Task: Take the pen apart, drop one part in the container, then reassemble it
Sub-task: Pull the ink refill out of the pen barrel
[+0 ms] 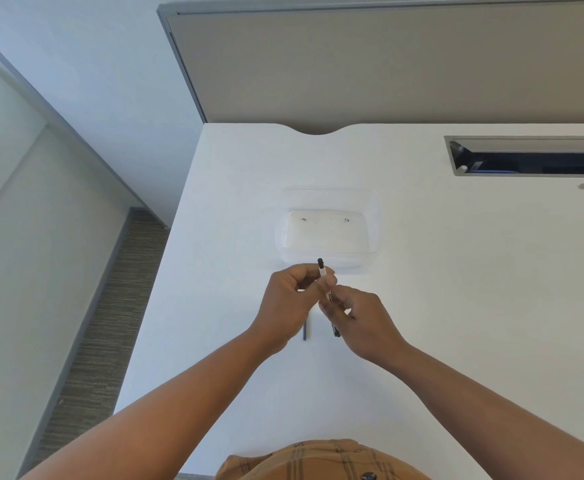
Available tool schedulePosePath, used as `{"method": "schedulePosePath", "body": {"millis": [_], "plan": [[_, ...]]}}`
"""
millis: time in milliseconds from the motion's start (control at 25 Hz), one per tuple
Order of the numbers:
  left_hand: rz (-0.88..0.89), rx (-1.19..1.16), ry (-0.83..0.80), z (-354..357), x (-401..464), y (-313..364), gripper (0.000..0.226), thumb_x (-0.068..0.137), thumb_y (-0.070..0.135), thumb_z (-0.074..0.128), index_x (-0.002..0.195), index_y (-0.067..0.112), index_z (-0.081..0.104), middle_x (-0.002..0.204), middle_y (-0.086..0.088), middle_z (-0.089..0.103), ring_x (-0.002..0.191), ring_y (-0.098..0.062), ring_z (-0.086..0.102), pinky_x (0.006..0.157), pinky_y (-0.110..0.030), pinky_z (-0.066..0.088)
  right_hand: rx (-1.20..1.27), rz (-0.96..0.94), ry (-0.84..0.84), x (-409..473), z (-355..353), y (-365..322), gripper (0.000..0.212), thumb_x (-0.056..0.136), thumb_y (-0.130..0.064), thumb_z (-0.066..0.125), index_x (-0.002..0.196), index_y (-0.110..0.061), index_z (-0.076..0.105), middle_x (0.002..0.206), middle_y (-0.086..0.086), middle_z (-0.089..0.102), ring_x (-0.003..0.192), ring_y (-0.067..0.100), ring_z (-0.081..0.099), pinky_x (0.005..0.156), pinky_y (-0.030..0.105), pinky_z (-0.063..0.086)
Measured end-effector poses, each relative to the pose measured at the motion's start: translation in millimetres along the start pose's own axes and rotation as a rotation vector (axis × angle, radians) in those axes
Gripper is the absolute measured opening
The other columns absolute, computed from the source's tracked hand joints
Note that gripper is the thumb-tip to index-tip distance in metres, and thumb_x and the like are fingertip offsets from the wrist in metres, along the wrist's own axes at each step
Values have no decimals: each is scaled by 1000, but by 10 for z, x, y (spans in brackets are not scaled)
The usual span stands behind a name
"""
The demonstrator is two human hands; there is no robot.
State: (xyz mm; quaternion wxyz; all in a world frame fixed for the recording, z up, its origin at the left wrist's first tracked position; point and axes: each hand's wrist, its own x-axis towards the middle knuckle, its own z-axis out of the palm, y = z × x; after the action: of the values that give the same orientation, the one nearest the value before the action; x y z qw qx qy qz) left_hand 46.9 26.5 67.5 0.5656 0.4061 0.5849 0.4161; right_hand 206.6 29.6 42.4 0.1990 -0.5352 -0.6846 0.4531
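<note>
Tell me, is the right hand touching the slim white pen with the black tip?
Touching. The head view shows the right hand pinching the lower part of the slim white pen with the black tip, with its fingers curled round the barrel and no gap.

White pen (323,276) with black tip, clear container (328,230), white desk (456,271), orange plaid shirt (321,459)

No text, number or brand can be read. The pen (325,287) carries a small dark label patch on its white barrel, just where the fingers close round it, but the print is too small and blurred to make out. Two tiny dark marks on the floor of the clear container (328,233) are likewise illegible.
</note>
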Motion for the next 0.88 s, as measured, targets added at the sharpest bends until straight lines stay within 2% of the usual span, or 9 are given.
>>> {"method": "schedulePosePath", "body": {"millis": [120,240,280,360,400,480,600,720,880], "plan": [[-11,20,-24,56,-38,-59,16,94,27,69,106,19,77,98,7,77,93,-8,71,83,-16,52,38,41,-49,-13,32,-11,27,100,-44,52,98,-23,70,83,-3,75,71,13,68,72,39,56],[61,83,26,31,-49,-66,15,99,28,62,100,23,76,94,20,75,82,-1,65,71,-8,47,-107,71,-48,13,-11,44,14,95,-33,58,104,-31,69,94,-16,72,82,8,68,79,35,56],[115,154,38,0,-53,-81,16,100,29,59,100,27,75,88,20,74,81,0,63,70,-10,46,-130,91,-20,25,-50,54,15,93,-29,59,104,-31,69,93,-18,70,78,6,67,78,34,55],[265,396,32,-91,-25,-157,19,102,33,54,108,32,72,80,11,66,81,-6,60,70,-22,46,-49,151,59,72,-143,51,11,92,-25,61,93,-27,71,80,-21,69,63,3,60,70,29,51],[322,550,6,-133,-3,-199,22,103,37,51,114,35,69,78,8,60,81,-9,57,71,-28,47,74,199,94,91,-189,22,14,94,-27,60,88,-23,72,73,-20,69,58,4,56,66,27,48],[364,787,-41,-188,40,-259,29,104,39,45,126,38,64,79,9,52,82,-9,54,70,-30,47,364,306,121,113,-269,-50,35,100,-37,54,82,-13,72,69,-9,69,58,11,52,62,25,41],[483,942,-46,-201,70,-293,33,104,37,43,130,30,63,85,10,57,82,-17,57,66,-31,47,428,381,42,120,-334,-96,62,102,-54,44,81,-1,70,67,4,67,58,17,46,59,25,38],[621,1095,-41,-185,95,-326,39,101,38,37,125,25,65,85,7,60,73,-21,55,61,-32,42,375,394,-64,115,-312,-83,61,101,-55,47,74,-5,69,63,4,64,55,17,43,56,24,37],[670,1228,-20,-160,99,-302,40,99,37,35,120,25,66,78,7,56,67,-21,50,61,-29,31,380,396,-106,100,-282,-47,49,102,-46,51,72,-12,67,61,3,63,52,15,40,55,22,36]]}}
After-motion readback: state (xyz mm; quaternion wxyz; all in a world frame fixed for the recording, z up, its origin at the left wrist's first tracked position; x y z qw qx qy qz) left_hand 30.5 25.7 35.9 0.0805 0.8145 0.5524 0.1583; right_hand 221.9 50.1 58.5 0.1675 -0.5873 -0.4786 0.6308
